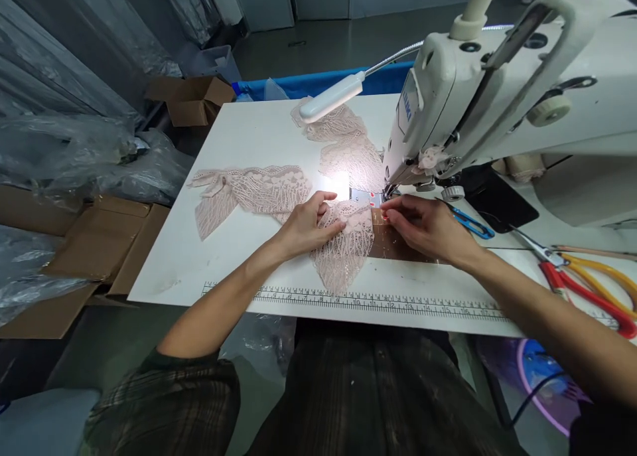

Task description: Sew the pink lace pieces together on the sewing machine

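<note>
Here, in the head view, the lace (343, 263) lies near the middle of the counter (239, 127), beside the needle area of the sewing machine (428, 104), its point reaching toward the near edge and the printed ruler (368, 303). The left hand (316, 227) rests on it, thumb and forefinger spread. The right hand (423, 227) has its fingertips pressed together close to the presser foot; whether anything is caught between them cannot be told. More lace (269, 187) stretches toward the left edge, and some lies toward the far edge below the lamp (332, 99). Blue snips (470, 222) lie just beside the right hand; scissors (555, 260) sit by the near right corner.
</note>
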### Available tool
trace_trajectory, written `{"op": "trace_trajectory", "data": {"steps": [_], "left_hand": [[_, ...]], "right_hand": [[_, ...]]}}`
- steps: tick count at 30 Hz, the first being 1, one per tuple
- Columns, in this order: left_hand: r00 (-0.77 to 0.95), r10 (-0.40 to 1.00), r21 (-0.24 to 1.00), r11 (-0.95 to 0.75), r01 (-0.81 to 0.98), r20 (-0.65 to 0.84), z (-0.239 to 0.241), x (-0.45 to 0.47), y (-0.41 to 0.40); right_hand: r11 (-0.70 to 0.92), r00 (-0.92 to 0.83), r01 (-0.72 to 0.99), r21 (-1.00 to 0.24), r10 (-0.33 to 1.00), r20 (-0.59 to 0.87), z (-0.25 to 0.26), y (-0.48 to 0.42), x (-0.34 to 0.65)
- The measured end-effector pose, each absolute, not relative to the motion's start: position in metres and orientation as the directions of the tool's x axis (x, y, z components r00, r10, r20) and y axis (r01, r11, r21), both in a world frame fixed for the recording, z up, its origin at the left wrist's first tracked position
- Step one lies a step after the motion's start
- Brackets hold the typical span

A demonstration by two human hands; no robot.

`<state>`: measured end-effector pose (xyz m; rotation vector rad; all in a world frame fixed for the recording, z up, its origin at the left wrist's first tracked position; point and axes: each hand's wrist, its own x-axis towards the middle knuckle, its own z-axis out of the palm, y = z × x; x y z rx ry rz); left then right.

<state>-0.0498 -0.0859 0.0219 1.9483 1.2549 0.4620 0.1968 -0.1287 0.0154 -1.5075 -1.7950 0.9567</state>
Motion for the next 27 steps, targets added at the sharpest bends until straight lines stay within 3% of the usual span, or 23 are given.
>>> {"op": "trace_trajectory", "data": {"steps": [4,7,9,11,15,20,24,27], "left_hand": [[0.399,0.913,0.762,-0.200,0.616,-0.083,0.017,-0.039,-0.096],[0.346,0.938,0.712,-0.252,0.655,0.013,0.015,-0.033,-0.104],[0.340,0.939,0.675,-0.286,0.680,0.055,0.016,-0.032,-0.106],[0.358,0.934,0.696,-0.258,0.670,0.002,0.017,-0.035,-0.104],[0.350,0.919,0.818,-0.058,0.572,-0.179,0.019,-0.043,-0.096],[0.314,0.911,0.886,0.103,0.453,-0.266,0.019,-0.043,-0.091],[0.310,0.926,0.866,0.034,0.500,-0.215,0.017,-0.040,-0.090],[0.313,0.941,0.813,-0.081,0.576,-0.128,0.012,-0.038,-0.091]], "right_hand": [[0.482,-0.407,0.744,-0.464,0.876,0.258,0.000,-0.142,0.209],[0.577,-0.513,0.782,-0.236,0.811,0.283,-0.010,-0.141,0.210],[0.576,-0.514,0.789,-0.214,0.810,0.284,-0.012,-0.137,0.211],[0.580,-0.512,0.776,-0.248,0.809,0.288,-0.011,-0.132,0.214],[0.568,-0.505,0.763,-0.308,0.822,0.264,-0.007,-0.126,0.217],[0.546,-0.495,0.786,-0.292,0.837,0.232,-0.010,-0.124,0.215],[0.532,-0.461,0.803,-0.267,0.840,0.287,-0.015,-0.127,0.212],[0.535,-0.491,0.831,-0.151,0.834,0.250,-0.014,-0.130,0.208]]}}
